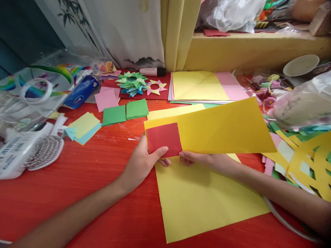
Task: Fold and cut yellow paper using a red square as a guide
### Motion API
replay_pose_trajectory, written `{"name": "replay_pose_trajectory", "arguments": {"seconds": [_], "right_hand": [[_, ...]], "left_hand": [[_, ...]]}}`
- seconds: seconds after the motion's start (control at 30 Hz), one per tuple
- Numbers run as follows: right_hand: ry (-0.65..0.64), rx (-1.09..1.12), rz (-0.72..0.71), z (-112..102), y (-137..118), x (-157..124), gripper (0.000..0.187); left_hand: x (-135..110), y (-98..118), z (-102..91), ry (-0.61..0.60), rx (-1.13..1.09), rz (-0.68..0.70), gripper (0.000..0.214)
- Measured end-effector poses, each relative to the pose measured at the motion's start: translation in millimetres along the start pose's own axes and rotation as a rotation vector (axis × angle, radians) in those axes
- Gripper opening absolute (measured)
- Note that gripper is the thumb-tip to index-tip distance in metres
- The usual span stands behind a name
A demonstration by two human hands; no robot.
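My left hand (147, 162) grips the left end of a folded yellow paper strip (219, 127), its thumb pressing a red paper square (165, 137) flat against that end. The red square lines up near the strip's left and lower edges. My right hand (193, 157) pinches the strip's lower edge just right of the red square, with the fingers partly hidden behind the paper. The strip is held raised and tilts up to the right. Below it a pale yellow sheet (201, 203) lies on the red table (103, 206).
Green paper squares (113, 115), pink squares (106, 99) and folded paper stars (131, 82) lie behind. A stack of coloured sheets (196, 86) sits at the back. A hairbrush (45, 151) and tape roll (36, 91) are left; paper scraps (305, 158) pile up right.
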State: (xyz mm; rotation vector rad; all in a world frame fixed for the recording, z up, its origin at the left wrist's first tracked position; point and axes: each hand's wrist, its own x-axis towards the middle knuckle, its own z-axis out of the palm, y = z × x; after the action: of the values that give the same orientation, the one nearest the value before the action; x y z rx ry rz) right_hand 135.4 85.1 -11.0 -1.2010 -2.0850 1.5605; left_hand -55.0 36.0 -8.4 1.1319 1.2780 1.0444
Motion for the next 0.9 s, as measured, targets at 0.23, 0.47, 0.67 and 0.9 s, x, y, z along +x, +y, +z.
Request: {"name": "replay_pose_trajectory", "arguments": {"seconds": [0.23, 0.47, 0.67, 0.9], "right_hand": [[0.045, 0.082, 0.039, 1.3, -3.0, -0.2, 0.033], [0.051, 0.227, 0.023, -0.5, -0.2, 2.8, 0.031], [0.335, 0.465, -0.051, -2.0, 11.7, 12.4, 0.034], [0.351, 0.166, -0.011, -65.1, -19.4, 6.8, 0.040]], "left_hand": [[1.0, 0.9, -1.1, 0.036, 0.030, 0.029, 0.026], [4.4, 1.1, -2.7, 0.085, -0.048, 0.054, 0.024], [14.5, -2.0, -13.7, 0.154, -0.077, 0.032, 0.021], [18.5, -0.5, -27.3, 0.278, -0.008, -0.070, 0.024]]}}
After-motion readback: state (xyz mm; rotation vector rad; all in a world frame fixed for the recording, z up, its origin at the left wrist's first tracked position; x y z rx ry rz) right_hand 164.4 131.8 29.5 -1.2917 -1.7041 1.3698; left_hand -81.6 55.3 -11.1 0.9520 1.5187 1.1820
